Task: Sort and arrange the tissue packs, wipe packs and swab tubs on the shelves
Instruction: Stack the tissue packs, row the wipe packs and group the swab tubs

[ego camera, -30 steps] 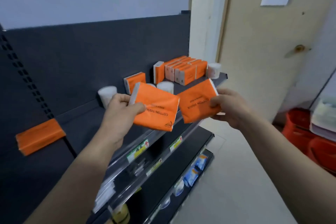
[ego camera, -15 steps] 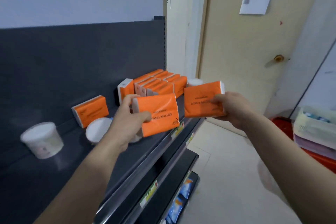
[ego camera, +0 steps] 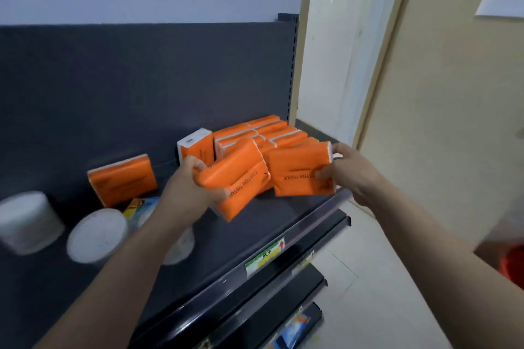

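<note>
Two orange tissue packs are held near the centre of the frame, above the dark top shelf; the left hand grasps the tilted pack by its lower-left end, with fingers curled over the upper edge, so its printed face slants up toward the right; the right hand grips the level pack at its right end, with the thumb on the printed front and the fingers wrapped behind the white edge; the inner edges of the two packs meet in the picture, but whether they actually touch cannot be told; just behind them, toward the upper centre, a tidy row of orange packs lies against the dark back panel; an upright pack with a white end stands at the left end of that row; further left, a leaning pack rests on edge against the panel; several white swab tubs occupy the lower left of the shelf: a blurred tub at the frame's edge, a round-topped tub beside it and a half-hidden tub under the left forearm; a small colourful pack lies between the leaning pack and the tubs; a green and yellow price label sits on the shelf's front rail, with lower shelves beneath it; a beige door fills the right of the frame.
</note>
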`<state>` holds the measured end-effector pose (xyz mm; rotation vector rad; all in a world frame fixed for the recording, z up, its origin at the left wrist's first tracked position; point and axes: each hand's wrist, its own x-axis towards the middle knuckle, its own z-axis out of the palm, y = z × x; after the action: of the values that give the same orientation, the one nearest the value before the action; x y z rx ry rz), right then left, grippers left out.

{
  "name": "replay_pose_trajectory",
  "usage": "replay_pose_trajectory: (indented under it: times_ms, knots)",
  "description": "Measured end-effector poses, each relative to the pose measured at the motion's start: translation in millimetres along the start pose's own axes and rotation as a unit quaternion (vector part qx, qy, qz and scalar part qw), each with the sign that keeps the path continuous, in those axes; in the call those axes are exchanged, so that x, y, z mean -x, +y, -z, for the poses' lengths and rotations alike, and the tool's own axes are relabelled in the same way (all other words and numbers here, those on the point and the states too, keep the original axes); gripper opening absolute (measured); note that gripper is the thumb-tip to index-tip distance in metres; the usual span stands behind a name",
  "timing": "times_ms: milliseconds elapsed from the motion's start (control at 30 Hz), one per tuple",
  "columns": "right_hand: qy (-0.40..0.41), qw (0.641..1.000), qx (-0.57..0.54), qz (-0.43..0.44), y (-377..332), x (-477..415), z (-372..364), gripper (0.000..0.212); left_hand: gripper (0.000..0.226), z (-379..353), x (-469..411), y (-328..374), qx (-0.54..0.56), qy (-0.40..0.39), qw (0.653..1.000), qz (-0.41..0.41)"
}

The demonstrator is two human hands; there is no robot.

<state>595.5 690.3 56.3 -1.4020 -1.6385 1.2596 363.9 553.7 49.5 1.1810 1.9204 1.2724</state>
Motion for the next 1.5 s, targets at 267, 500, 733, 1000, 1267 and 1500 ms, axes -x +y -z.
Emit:
replay_pose_trajectory:
  times_ms: [267, 500, 733, 1000, 1267, 1500]
  knots:
    - [-0.192, 0.979, 0.058, 0.047, -3, -55, 2, 0.055, 0.040, -21, 10, 9, -0.048, 0.191, 0.978, 0.064]
    - [-0.259, 0.954, 0.115, 0.098, 8, -75, -25, 0.043, 0.039, -19, 24, 7, -0.085, 0.198, 0.973, 0.084]
    - [-0.197, 0.943, 0.210, 0.169, 19, -92, -44, 0.046, 0.041, -15, 9, -7, -0.111, 0.180, 0.975, 0.070]
    - [-0.199, 0.882, 0.391, 0.171, -2, -100, -45, 0.034, 0.041, -6, -26, -7, -0.150, 0.142, 0.977, 0.046]
    - [-0.166, 0.861, 0.447, 0.176, -10, -104, -43, 0.042, 0.042, 4, -36, 2, -0.137, 0.126, 0.982, 0.031]
    - [-0.212, 0.834, 0.470, 0.199, -21, -113, -38, 0.043, 0.043, -2, -31, 25, -0.096, 0.167, 0.981, -0.002]
